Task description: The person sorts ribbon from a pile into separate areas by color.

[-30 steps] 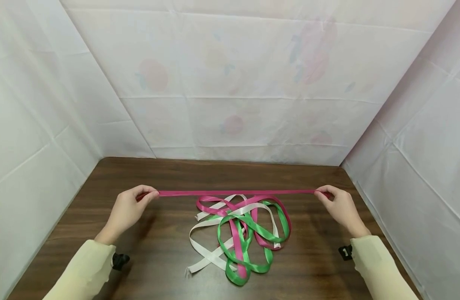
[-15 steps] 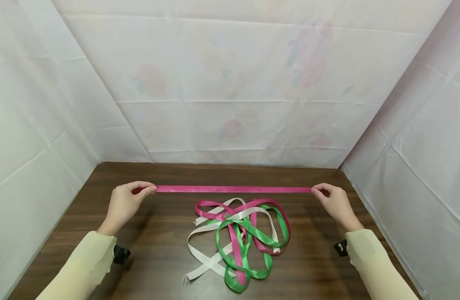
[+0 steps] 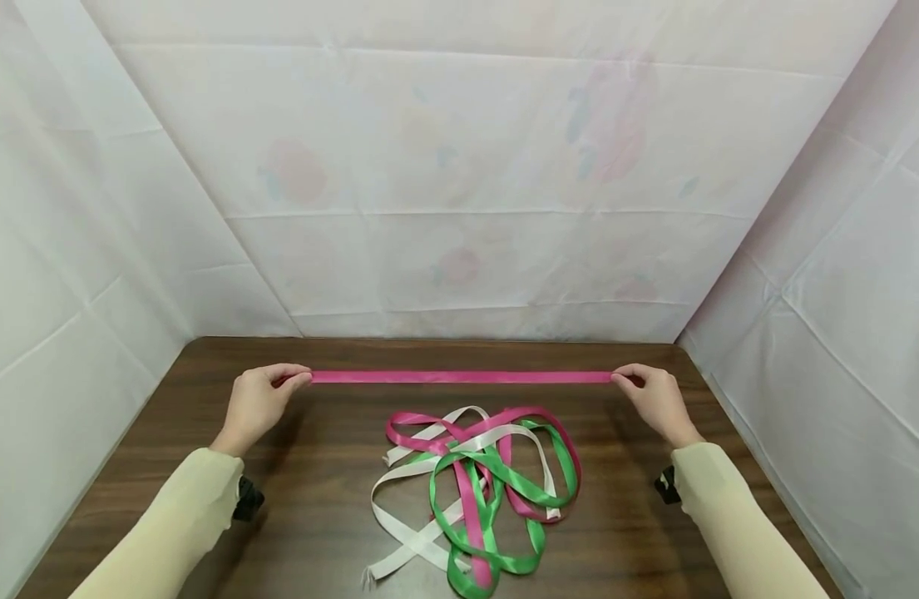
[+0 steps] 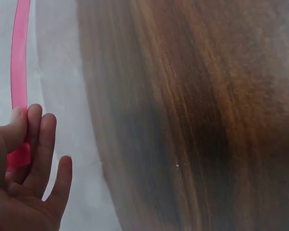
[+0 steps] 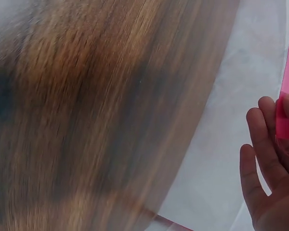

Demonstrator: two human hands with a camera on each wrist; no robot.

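Note:
A pink ribbon (image 3: pixel 459 377) runs straight and level between my two hands, flat side facing me. My left hand (image 3: pixel 259 403) pinches its left end between thumb and fingers; in the left wrist view a short pink tail (image 4: pixel 19 156) shows below the thumb. The other end is pinched by my right hand (image 3: pixel 657 401), and its short tail (image 5: pixel 285 122) pokes out under the thumb in the right wrist view. Nearer to me on the table lies a loose tangle of a white ribbon (image 3: pixel 387 520), a green ribbon (image 3: pixel 530 566) and another pink ribbon (image 3: pixel 470 507).
The dark wooden table (image 3: pixel 309 532) has rounded far corners. A pale printed cloth (image 3: pixel 459 183) rises behind it, with white cloth walls at the left (image 3: pixel 47 291) and right (image 3: pixel 863 316). A small black device (image 3: pixel 247 499) sits at my left cuff, another (image 3: pixel 667 485) at my right.
The held pink ribbon has turned from a narrow, edge-on strip to flat and now stands farther above the tangle. My right hand has come slightly inward. The whole view has tilted up a little.

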